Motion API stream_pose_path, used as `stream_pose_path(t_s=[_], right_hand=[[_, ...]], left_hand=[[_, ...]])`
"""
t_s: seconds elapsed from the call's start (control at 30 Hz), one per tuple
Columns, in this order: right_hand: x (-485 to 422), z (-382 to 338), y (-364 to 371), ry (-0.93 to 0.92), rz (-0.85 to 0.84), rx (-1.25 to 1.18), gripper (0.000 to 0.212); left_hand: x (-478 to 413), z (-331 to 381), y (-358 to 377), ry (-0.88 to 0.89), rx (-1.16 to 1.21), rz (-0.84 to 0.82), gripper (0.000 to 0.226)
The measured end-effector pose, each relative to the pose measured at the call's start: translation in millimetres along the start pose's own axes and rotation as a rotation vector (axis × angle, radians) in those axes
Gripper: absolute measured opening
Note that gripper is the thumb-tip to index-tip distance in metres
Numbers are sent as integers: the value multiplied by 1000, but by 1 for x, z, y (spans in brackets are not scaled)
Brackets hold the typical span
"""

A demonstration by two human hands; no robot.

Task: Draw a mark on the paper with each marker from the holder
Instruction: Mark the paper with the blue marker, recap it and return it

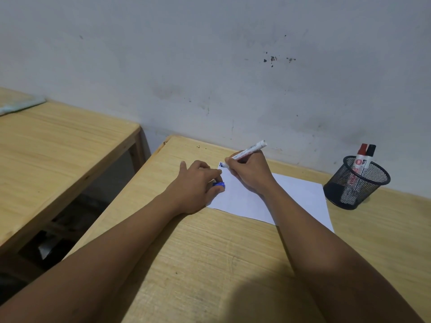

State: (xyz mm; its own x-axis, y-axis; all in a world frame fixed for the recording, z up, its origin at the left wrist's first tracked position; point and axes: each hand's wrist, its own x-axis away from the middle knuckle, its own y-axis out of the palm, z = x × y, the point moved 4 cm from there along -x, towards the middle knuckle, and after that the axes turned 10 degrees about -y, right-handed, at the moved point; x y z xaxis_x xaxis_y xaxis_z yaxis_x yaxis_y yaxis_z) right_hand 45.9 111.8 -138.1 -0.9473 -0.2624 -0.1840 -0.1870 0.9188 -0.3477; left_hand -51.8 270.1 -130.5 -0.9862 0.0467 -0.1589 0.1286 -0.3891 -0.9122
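A white sheet of paper [300,197] lies on the wooden desk [210,252]. My right hand [250,174] grips a white marker [253,148] with its blue tip on the paper's far left corner, where short blue marks [221,164] show. My left hand [198,185] rests on the paper's left edge and holds the blue cap [218,184] between thumb and fingers. A black mesh holder [356,183] stands to the right of the paper with a red-capped marker [362,151] and a black-capped marker [370,150] upright in it.
A grey-white wall [233,66] runs right behind the desk. A second wooden table [58,141] stands to the left across a dark gap [77,217], with a pale cloth [18,104] at its far corner.
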Motion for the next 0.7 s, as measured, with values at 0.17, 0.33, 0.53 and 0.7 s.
stream_pose_path(t_s=[0.17, 0.33, 0.53, 0.7], right_hand=[[2, -10, -7, 27, 105, -197, 18], [15, -47, -38, -36, 207, -388, 21], [41, -103, -100, -143, 193, -400, 7], [81, -142, -150, -214, 228, -412, 7]], left_hand=[[0, -1, 0, -4, 4, -9, 32], [1, 2, -3, -26, 33, -32, 31], [-2, 34, -34, -57, 261, 29, 12], [-8, 112, -97, -14, 559, 177, 12]])
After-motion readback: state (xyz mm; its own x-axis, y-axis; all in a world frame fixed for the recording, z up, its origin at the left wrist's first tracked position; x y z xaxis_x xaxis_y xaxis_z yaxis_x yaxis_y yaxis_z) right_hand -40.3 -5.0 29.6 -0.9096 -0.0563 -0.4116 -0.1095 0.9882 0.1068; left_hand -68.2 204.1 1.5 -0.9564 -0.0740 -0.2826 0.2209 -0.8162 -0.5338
